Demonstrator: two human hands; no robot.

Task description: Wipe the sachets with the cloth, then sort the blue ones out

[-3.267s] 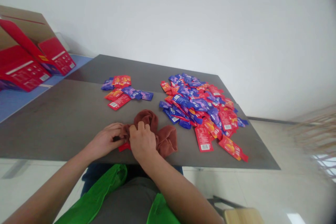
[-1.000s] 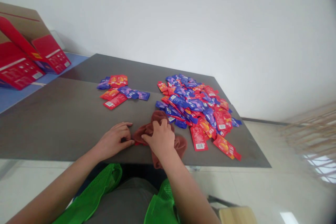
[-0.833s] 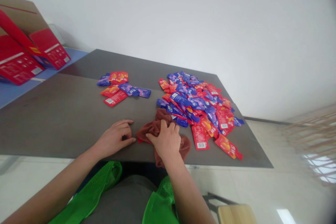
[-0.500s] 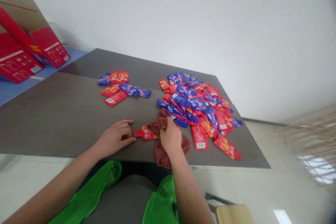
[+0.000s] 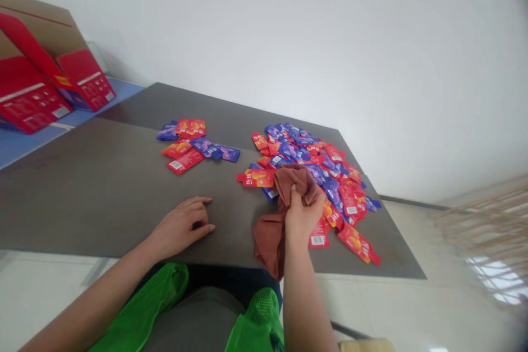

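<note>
1. Gripping is being done by the right hand (image 5: 303,219): a crumpled rust-brown cloth (image 5: 289,198) is being clutched in closed fingers, with a red-and-orange flat foil sachet (image 5: 256,177) caught in its upper fold and sticking out to the left.
2. The cloth's bunched top is being held just above the near edge of a large heap of red and purple foil sachets (image 5: 322,176); its loose tail is being left hanging over the front edge of the dark grey matte tabletop (image 5: 94,187).
3. The left hand (image 5: 181,225) is being rested palm-down on the tabletop, fingers loosely curled; nothing is being held by it, and it is being kept well apart from the cloth.
4. A small cluster of red and purple sachets (image 5: 192,143) is being seen farther back on the table, apart from the big heap.
5. Red printed cardboard cartons (image 5: 49,93) are being seen on a blue surface (image 5: 25,146) at far left.
6. A green mesh vest (image 5: 160,297) is being worn over a grey shirt.
</note>
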